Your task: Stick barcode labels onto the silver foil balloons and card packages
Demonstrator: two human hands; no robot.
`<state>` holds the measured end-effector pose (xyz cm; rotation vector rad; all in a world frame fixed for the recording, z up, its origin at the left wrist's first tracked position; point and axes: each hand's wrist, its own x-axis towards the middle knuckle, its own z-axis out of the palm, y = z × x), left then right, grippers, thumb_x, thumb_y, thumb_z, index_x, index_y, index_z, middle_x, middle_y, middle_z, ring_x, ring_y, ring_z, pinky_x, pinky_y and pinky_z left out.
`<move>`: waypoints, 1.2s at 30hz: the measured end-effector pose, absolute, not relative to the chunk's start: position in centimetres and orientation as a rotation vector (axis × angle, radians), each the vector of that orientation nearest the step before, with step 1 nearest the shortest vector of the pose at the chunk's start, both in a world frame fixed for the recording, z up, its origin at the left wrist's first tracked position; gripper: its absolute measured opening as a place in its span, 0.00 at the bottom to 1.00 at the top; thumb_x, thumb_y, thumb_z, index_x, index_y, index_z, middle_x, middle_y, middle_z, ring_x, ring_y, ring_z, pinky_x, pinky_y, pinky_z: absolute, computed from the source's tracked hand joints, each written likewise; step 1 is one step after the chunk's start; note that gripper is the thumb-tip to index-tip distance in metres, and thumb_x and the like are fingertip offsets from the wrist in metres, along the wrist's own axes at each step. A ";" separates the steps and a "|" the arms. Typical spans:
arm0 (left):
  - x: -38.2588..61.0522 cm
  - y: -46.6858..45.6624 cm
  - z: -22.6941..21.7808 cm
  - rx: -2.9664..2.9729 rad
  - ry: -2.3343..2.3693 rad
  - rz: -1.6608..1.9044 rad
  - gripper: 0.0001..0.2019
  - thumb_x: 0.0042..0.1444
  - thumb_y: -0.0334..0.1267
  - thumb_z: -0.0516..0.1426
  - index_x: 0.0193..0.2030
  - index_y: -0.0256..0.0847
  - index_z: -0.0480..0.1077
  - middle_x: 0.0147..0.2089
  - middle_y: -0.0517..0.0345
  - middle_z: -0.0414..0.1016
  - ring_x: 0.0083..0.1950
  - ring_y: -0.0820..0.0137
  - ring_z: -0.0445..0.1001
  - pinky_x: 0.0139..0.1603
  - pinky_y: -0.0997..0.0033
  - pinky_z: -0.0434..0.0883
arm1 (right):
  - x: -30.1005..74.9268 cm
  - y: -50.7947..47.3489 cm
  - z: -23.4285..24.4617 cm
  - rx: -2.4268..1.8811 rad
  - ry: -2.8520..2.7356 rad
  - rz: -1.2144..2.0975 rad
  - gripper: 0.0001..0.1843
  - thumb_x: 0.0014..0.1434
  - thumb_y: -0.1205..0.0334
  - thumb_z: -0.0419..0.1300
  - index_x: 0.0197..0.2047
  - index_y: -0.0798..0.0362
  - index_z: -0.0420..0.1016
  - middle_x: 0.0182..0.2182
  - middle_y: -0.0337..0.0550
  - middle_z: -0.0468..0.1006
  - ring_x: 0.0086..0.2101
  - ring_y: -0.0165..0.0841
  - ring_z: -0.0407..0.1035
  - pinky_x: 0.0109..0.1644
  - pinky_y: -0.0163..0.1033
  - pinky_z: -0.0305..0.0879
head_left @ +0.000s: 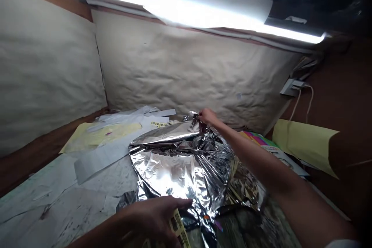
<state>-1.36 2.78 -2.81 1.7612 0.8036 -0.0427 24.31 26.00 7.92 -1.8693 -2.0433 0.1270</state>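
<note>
A large crumpled sheet of silver foil (180, 166) lies across the middle of the worktop. My right hand (208, 116) reaches over it to the far edge and pinches a gathered fold of the foil between its fingers. My left hand (154, 217) is at the near edge of the foil, with fingers spread over the sheet. A yellow strip with black printed marks (179, 228) runs down beside its palm and seems gripped there. Part of the strip is hidden by the hand.
Crinkled beige paper (186, 69) lines the back wall, below a bright tube light (200, 15). Loose papers (101, 135) lie left of the foil. A colourful booklet (261, 143) and yellow sheet (305, 143) are at right, near a wall socket with white cables (290, 87).
</note>
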 end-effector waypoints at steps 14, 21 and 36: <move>-1.6 2.3 -3.2 1.693 0.846 -0.004 0.51 0.37 0.37 0.68 0.70 0.52 0.53 0.71 0.52 0.54 0.55 0.51 0.72 0.50 0.59 0.74 | 23.3 20.2 2.6 -1.578 -2.314 -0.118 0.29 0.60 0.61 0.61 0.63 0.55 0.63 0.65 0.51 0.61 0.61 0.41 0.58 0.63 0.41 0.55; -1.7 2.2 -3.6 1.663 0.826 0.025 0.48 0.39 0.39 0.67 0.69 0.55 0.54 0.69 0.56 0.59 0.60 0.48 0.68 0.58 0.54 0.69 | 34.8 9.8 1.2 -1.747 -2.072 -0.321 0.31 0.59 0.61 0.61 0.65 0.55 0.63 0.65 0.54 0.60 0.63 0.46 0.53 0.67 0.52 0.46; -1.5 2.1 -3.0 1.649 0.832 -0.004 0.50 0.38 0.38 0.69 0.69 0.56 0.54 0.72 0.57 0.54 0.65 0.47 0.61 0.61 0.53 0.65 | 40.9 19.4 3.9 -2.243 -1.714 0.031 0.15 0.65 0.56 0.58 0.52 0.55 0.71 0.49 0.47 0.73 0.45 0.37 0.71 0.48 0.48 0.71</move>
